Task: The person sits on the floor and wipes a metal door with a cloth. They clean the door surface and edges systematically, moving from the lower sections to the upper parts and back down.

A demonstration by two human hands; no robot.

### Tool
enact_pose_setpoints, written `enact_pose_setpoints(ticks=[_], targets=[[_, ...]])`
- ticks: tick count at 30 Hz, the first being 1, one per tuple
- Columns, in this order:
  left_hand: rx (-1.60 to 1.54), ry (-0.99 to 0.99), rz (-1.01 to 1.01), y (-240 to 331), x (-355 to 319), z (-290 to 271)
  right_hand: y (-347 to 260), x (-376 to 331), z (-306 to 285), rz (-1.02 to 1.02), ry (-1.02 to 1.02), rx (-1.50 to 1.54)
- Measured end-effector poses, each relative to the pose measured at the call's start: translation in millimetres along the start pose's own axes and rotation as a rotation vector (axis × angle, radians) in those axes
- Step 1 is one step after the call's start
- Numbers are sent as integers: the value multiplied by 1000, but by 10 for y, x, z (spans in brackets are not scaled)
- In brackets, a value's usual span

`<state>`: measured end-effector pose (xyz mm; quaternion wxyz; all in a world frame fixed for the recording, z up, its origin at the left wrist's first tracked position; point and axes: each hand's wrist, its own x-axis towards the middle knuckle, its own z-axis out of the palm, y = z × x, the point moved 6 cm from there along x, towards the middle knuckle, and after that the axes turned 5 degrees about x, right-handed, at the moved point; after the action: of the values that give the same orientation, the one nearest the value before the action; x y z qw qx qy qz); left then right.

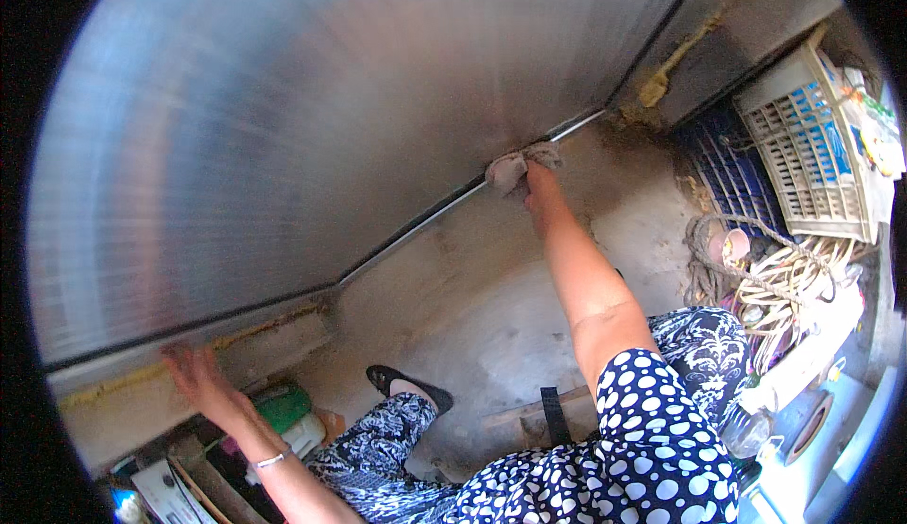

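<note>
A crumpled greyish-pink cloth (507, 172) is bunched in my right hand (539, 189). It presses against the lower edge of a large shiny grey panel (378, 99), beside a thin silvery strip (416, 226) that runs along that edge. My right arm reaches forward, and the hand's fingers are partly hidden by the cloth. Over at the left, my left hand (200, 382) holds nothing. Its fingers are apart, close to the panel's dark lower border and the pale ledge (283, 340); whether they touch is hard to tell.
Stacked plastic crates, one cream (803, 146) and one dark blue (732, 179), stand at the right. Near them lie a coil of pale cord (789, 283), a rope (704, 250) and a clear plastic bottle (746, 432). A green object (283, 409) and boxes sit at lower left.
</note>
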<state>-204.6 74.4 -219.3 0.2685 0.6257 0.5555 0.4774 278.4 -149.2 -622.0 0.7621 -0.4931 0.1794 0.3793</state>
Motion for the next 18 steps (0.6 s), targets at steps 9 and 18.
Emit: enact_pose_setpoints(ticks=[9, 18], targets=[[-23, -76, 57, 205, -93, 145, 1272, -496, 710, 130, -239, -237], [-54, -172, 93, 366, -198, 94, 3103, -1035, 1568, 517, -271, -235]])
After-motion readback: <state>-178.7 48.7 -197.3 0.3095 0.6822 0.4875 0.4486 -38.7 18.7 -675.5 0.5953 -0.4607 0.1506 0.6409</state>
